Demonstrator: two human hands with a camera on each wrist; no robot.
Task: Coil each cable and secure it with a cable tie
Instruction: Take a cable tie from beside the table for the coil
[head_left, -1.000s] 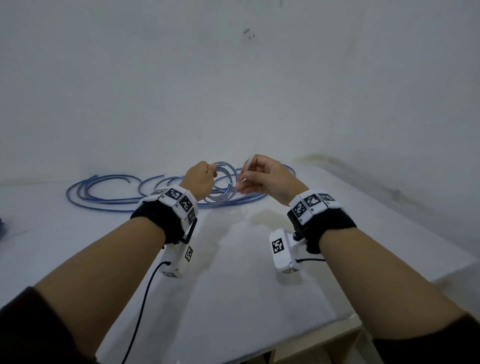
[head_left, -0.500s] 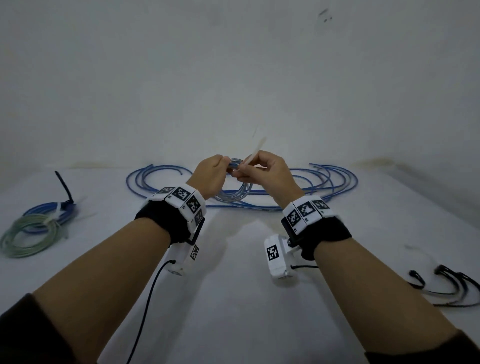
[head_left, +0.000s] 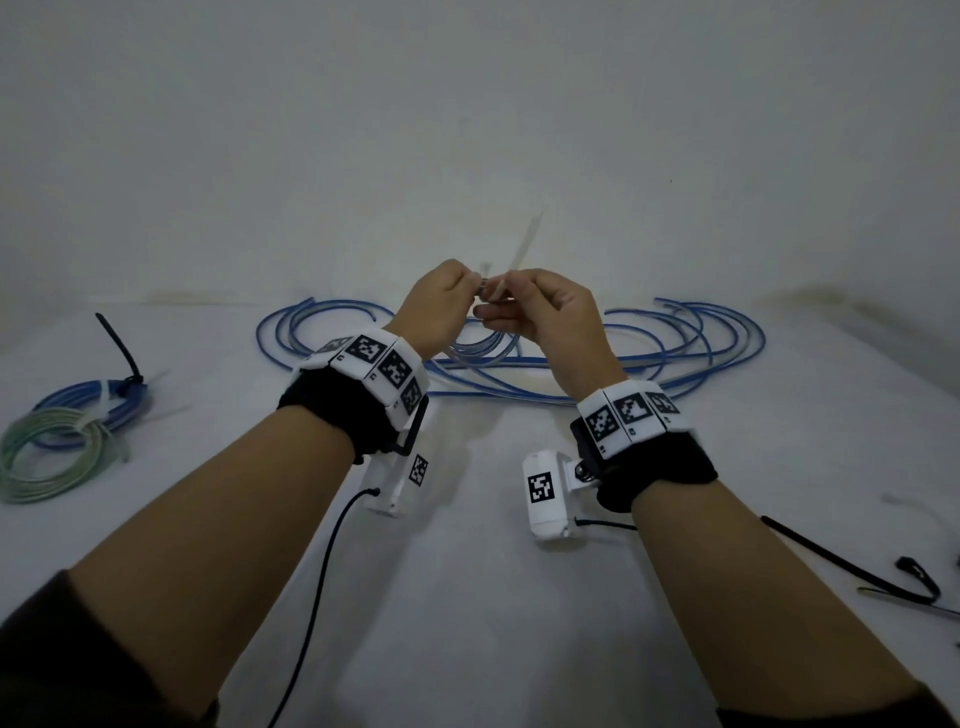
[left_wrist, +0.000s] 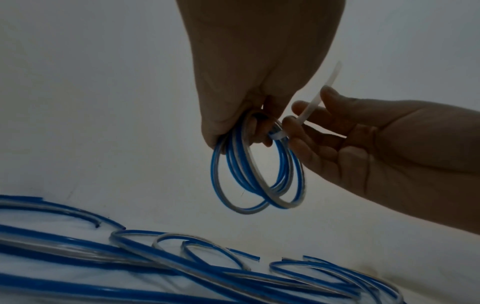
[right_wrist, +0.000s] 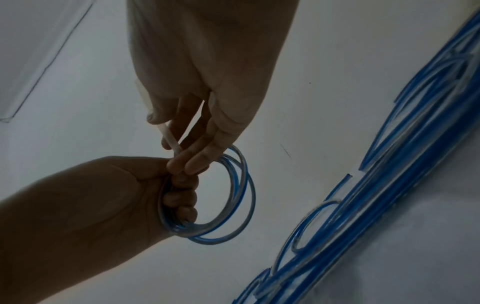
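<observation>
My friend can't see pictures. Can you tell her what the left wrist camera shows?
The left hand grips a small coil of blue cable held in the air, while the right hand pinches a white cable tie wrapped round it. More loose blue cables lie below on the white table.

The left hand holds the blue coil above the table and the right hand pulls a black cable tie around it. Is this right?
Not quite: the cable tie is white, as the left wrist view shows. The left hand does hold the blue coil above the table, and the right hand pinches the tie.
</observation>
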